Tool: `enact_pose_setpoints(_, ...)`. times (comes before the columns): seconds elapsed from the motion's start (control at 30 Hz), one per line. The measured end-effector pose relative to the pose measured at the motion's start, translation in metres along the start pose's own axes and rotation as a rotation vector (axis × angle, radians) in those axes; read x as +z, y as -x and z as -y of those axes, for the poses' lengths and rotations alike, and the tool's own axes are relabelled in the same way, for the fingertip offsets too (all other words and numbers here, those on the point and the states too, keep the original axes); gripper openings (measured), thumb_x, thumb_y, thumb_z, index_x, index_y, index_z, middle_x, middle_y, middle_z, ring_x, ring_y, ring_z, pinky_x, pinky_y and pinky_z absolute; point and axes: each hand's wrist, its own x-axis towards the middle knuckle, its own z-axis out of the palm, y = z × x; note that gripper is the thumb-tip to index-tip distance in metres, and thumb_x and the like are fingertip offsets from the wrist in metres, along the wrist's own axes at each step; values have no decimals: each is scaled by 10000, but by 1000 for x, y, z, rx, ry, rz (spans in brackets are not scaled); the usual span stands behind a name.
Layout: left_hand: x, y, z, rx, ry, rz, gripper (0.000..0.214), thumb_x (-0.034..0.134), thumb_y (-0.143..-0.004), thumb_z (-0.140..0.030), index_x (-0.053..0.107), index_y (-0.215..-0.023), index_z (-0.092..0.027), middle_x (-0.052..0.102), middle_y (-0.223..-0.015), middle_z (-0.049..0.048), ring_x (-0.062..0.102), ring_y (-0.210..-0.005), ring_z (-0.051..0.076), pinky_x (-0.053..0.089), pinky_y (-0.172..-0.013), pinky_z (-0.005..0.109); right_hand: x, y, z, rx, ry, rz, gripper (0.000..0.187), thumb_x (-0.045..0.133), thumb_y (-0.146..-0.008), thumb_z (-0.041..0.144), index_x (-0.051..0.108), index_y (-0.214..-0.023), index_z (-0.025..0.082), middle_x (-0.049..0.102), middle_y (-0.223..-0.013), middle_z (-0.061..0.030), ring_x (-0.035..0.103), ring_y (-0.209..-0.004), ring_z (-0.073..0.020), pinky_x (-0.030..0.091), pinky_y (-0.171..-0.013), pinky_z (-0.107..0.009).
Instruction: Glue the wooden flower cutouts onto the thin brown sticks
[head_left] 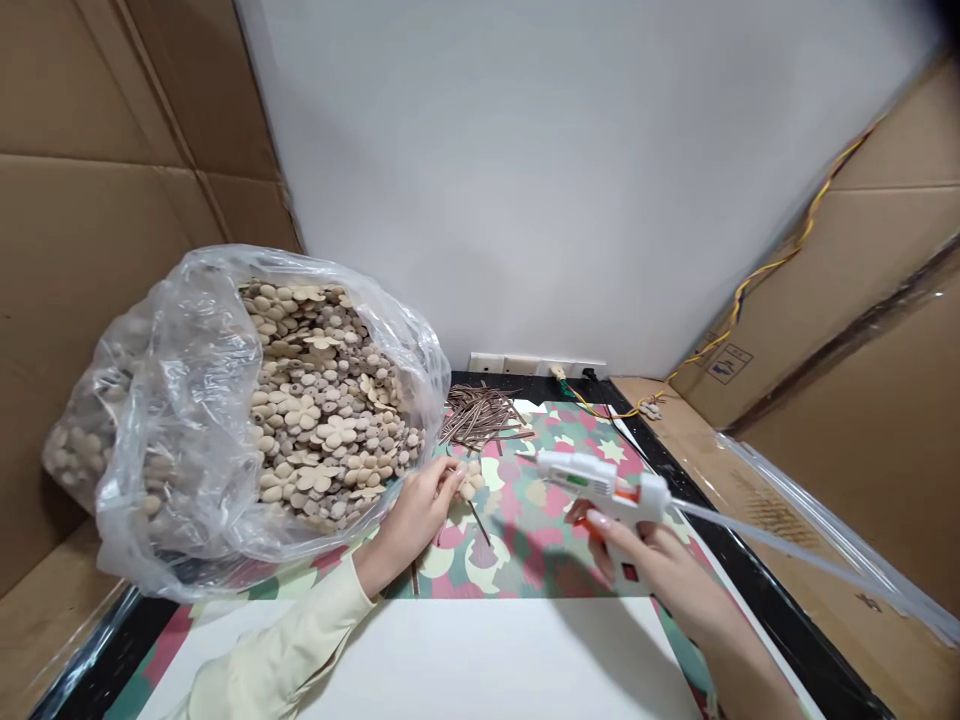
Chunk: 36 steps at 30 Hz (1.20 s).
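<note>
My left hand point(415, 517) is closed, its fingertips pinching a beige flower-shaped piece point(471, 482) above the patterned sheet. A thin brown stick point(478, 523) lies or hangs just below that flower; whether the two are joined I cannot tell. My right hand point(649, 555) is wrapped round a white hot glue gun point(581, 472) with an orange trigger, its nozzle pointing left toward the flower, though apart from it. From the gun's back a long translucent glue stick point(765, 545) runs off to the right. Left of my hands, a clear plastic bag point(202, 370) holds a heap of similar flower pieces point(322, 410).
A pile of brown sticks point(484, 415) lies behind my left hand. White paper point(420, 660) covers the near part of the camouflage-patterned sheet point(540, 570). Power sockets point(517, 366) with a yellow cable point(757, 275) line the wall. Cardboard point(862, 330) stands on both sides. Clear plastic strips point(810, 510) lie right.
</note>
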Motion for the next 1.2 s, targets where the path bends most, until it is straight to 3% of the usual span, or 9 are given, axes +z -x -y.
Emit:
enact_pose_setpoints(0.1,1,2,3,17,-24,6,205,375,-922,-289,554,-869,-205,634,-805,-4,586,-734,142,386,-672,224,26,-5,-9,3,3,106,454,405,-892,497,522,-598,171,504,-543,8,499,-550,-130,382,-610,-249)
enact_pose_setpoints(0.2,3,2,4,34,-25,2,204,380,-922,-285,555,-855,-204,631,-810,-6,583,-743,138,386,-683,222,36,-9,-16,-19,78,121,465,391,-901,493,535,-597,171,554,-602,-5,519,-603,-140,384,-636,-247)
enact_pose_setpoints(0.37,7,1,5,54,-12,-21,204,386,-922,-289,554,-845,-203,621,-792,-7,574,-727,134,386,-672,222,38,-10,-14,-1,149,156,478,380,-908,484,595,-610,178,617,-698,-13,564,-719,-161,387,-713,-240)
enact_pose_setpoints(0.53,8,1,5,60,-15,-35,218,378,-923,-305,557,-849,-206,621,-787,-8,571,-717,136,386,-665,226,41,-10,-11,52,192,152,495,379,-893,525,599,-613,182,614,-674,-9,562,-685,-165,395,-691,-249)
enact_pose_setpoints(1.2,8,2,1,54,-18,-16,250,370,-927,-310,587,-884,-193,642,-815,3,586,-749,140,407,-690,234,43,-9,-9,25,191,145,487,366,-907,505,574,-606,182,634,-756,-15,563,-764,-176,380,-730,-253)
